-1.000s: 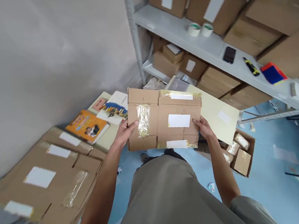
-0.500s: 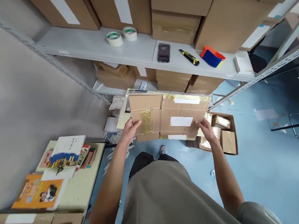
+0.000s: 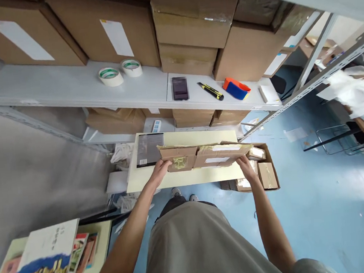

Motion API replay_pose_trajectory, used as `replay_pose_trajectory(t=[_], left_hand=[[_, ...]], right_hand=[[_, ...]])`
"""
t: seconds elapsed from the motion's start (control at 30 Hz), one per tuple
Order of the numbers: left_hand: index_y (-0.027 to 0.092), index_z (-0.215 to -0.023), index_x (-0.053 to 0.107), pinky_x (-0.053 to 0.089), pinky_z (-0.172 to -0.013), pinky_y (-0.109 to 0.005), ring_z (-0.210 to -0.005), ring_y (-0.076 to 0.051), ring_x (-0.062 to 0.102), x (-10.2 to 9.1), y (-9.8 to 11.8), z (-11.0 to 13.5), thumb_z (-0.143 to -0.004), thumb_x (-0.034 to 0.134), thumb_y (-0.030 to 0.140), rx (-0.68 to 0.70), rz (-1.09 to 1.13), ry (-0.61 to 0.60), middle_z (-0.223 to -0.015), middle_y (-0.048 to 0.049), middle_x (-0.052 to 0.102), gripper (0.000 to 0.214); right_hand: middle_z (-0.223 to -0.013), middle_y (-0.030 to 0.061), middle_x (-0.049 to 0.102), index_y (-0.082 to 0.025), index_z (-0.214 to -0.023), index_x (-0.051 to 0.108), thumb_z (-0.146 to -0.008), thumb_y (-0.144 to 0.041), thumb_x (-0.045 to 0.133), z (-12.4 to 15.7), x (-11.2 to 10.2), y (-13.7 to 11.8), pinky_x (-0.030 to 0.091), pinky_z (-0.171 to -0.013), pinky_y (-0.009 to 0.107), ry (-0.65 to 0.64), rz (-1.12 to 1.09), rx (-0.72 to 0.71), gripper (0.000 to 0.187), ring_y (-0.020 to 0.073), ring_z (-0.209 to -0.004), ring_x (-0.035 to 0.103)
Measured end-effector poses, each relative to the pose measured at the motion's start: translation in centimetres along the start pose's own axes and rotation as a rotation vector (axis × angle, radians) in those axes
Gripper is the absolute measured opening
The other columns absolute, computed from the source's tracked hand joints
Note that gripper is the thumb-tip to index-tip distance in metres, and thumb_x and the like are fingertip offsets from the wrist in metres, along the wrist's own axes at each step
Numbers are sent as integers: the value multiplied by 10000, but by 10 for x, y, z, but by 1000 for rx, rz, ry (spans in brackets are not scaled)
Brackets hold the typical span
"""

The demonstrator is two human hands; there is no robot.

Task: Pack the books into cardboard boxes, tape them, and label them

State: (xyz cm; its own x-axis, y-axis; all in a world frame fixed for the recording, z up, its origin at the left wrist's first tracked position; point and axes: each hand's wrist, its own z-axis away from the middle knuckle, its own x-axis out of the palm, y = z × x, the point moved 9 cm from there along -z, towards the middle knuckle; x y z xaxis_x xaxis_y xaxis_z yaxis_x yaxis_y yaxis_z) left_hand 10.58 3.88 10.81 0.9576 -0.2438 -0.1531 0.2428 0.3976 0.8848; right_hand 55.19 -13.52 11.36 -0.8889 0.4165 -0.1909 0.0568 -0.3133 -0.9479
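A flattened cardboard box (image 3: 192, 158), with tape and white labels on it, is held in front of me over a pale yellow tabletop (image 3: 202, 177). My left hand (image 3: 161, 169) grips its left end, thumb on the near face. At its right end my right hand (image 3: 245, 163) is closed on the edge. The cardboard is tilted, so its face looks narrow from above. A dark flat item with a barcode label (image 3: 147, 148) lies on the tabletop, left of the cardboard.
A grey shelf (image 3: 77, 86) ahead carries boxes, tape rolls (image 3: 110, 76), a yellow-black utility knife (image 3: 210, 91) and an orange-blue band (image 3: 236, 89). An open carton of small boxes (image 3: 275, 174) stands on the floor at right. Books (image 3: 46, 261) lie on a table at lower left.
The cardboard has tipped so that less of its face shows, and more of the yellow tabletop and dark item is visible. Both hands still hold its ends. My view has shifted.
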Motion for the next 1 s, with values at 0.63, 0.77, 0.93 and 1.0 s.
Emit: replay_pose_trajectory(t=[0.63,0.77,0.93,1.0], left_hand=[[227,-1208,719,498,-1242,-537,-1350,-400,673,26,35,-48,-825,643,543,279,14,-296,-1312,-159,791,502],[242,-1135,727,521,-1213,-502,-1282,-377,703,51,51,-41,-950,606,687,353,-8,-351,-1254,-147,792,497],[265,-1220,756,473,-1307,-550,-1440,-448,667,56,52,-41,-828,696,892,254,5,-240,-1395,-179,781,742],[290,-1231,790,454,-1339,-539,-1491,-445,652,45,43,-36,-851,693,878,176,12,-171,-1454,-168,776,707]], right_hand=[[-1422,73,837,-328,-1297,826,-830,-580,893,10,60,-27,500,-1342,627,57,-132,15,535,403,-1468,696],[-1429,64,830,-369,-1296,838,-847,-678,896,-2,61,-23,540,-1316,664,-3,-191,26,548,403,-1432,727],[-1403,97,831,-380,-1242,867,-838,-864,854,-17,63,-15,592,-1238,722,-87,-180,75,632,438,-1323,783],[-1440,102,820,-382,-1248,871,-849,-892,836,-22,60,-9,594,-1236,718,-106,-169,103,648,452,-1371,763]])
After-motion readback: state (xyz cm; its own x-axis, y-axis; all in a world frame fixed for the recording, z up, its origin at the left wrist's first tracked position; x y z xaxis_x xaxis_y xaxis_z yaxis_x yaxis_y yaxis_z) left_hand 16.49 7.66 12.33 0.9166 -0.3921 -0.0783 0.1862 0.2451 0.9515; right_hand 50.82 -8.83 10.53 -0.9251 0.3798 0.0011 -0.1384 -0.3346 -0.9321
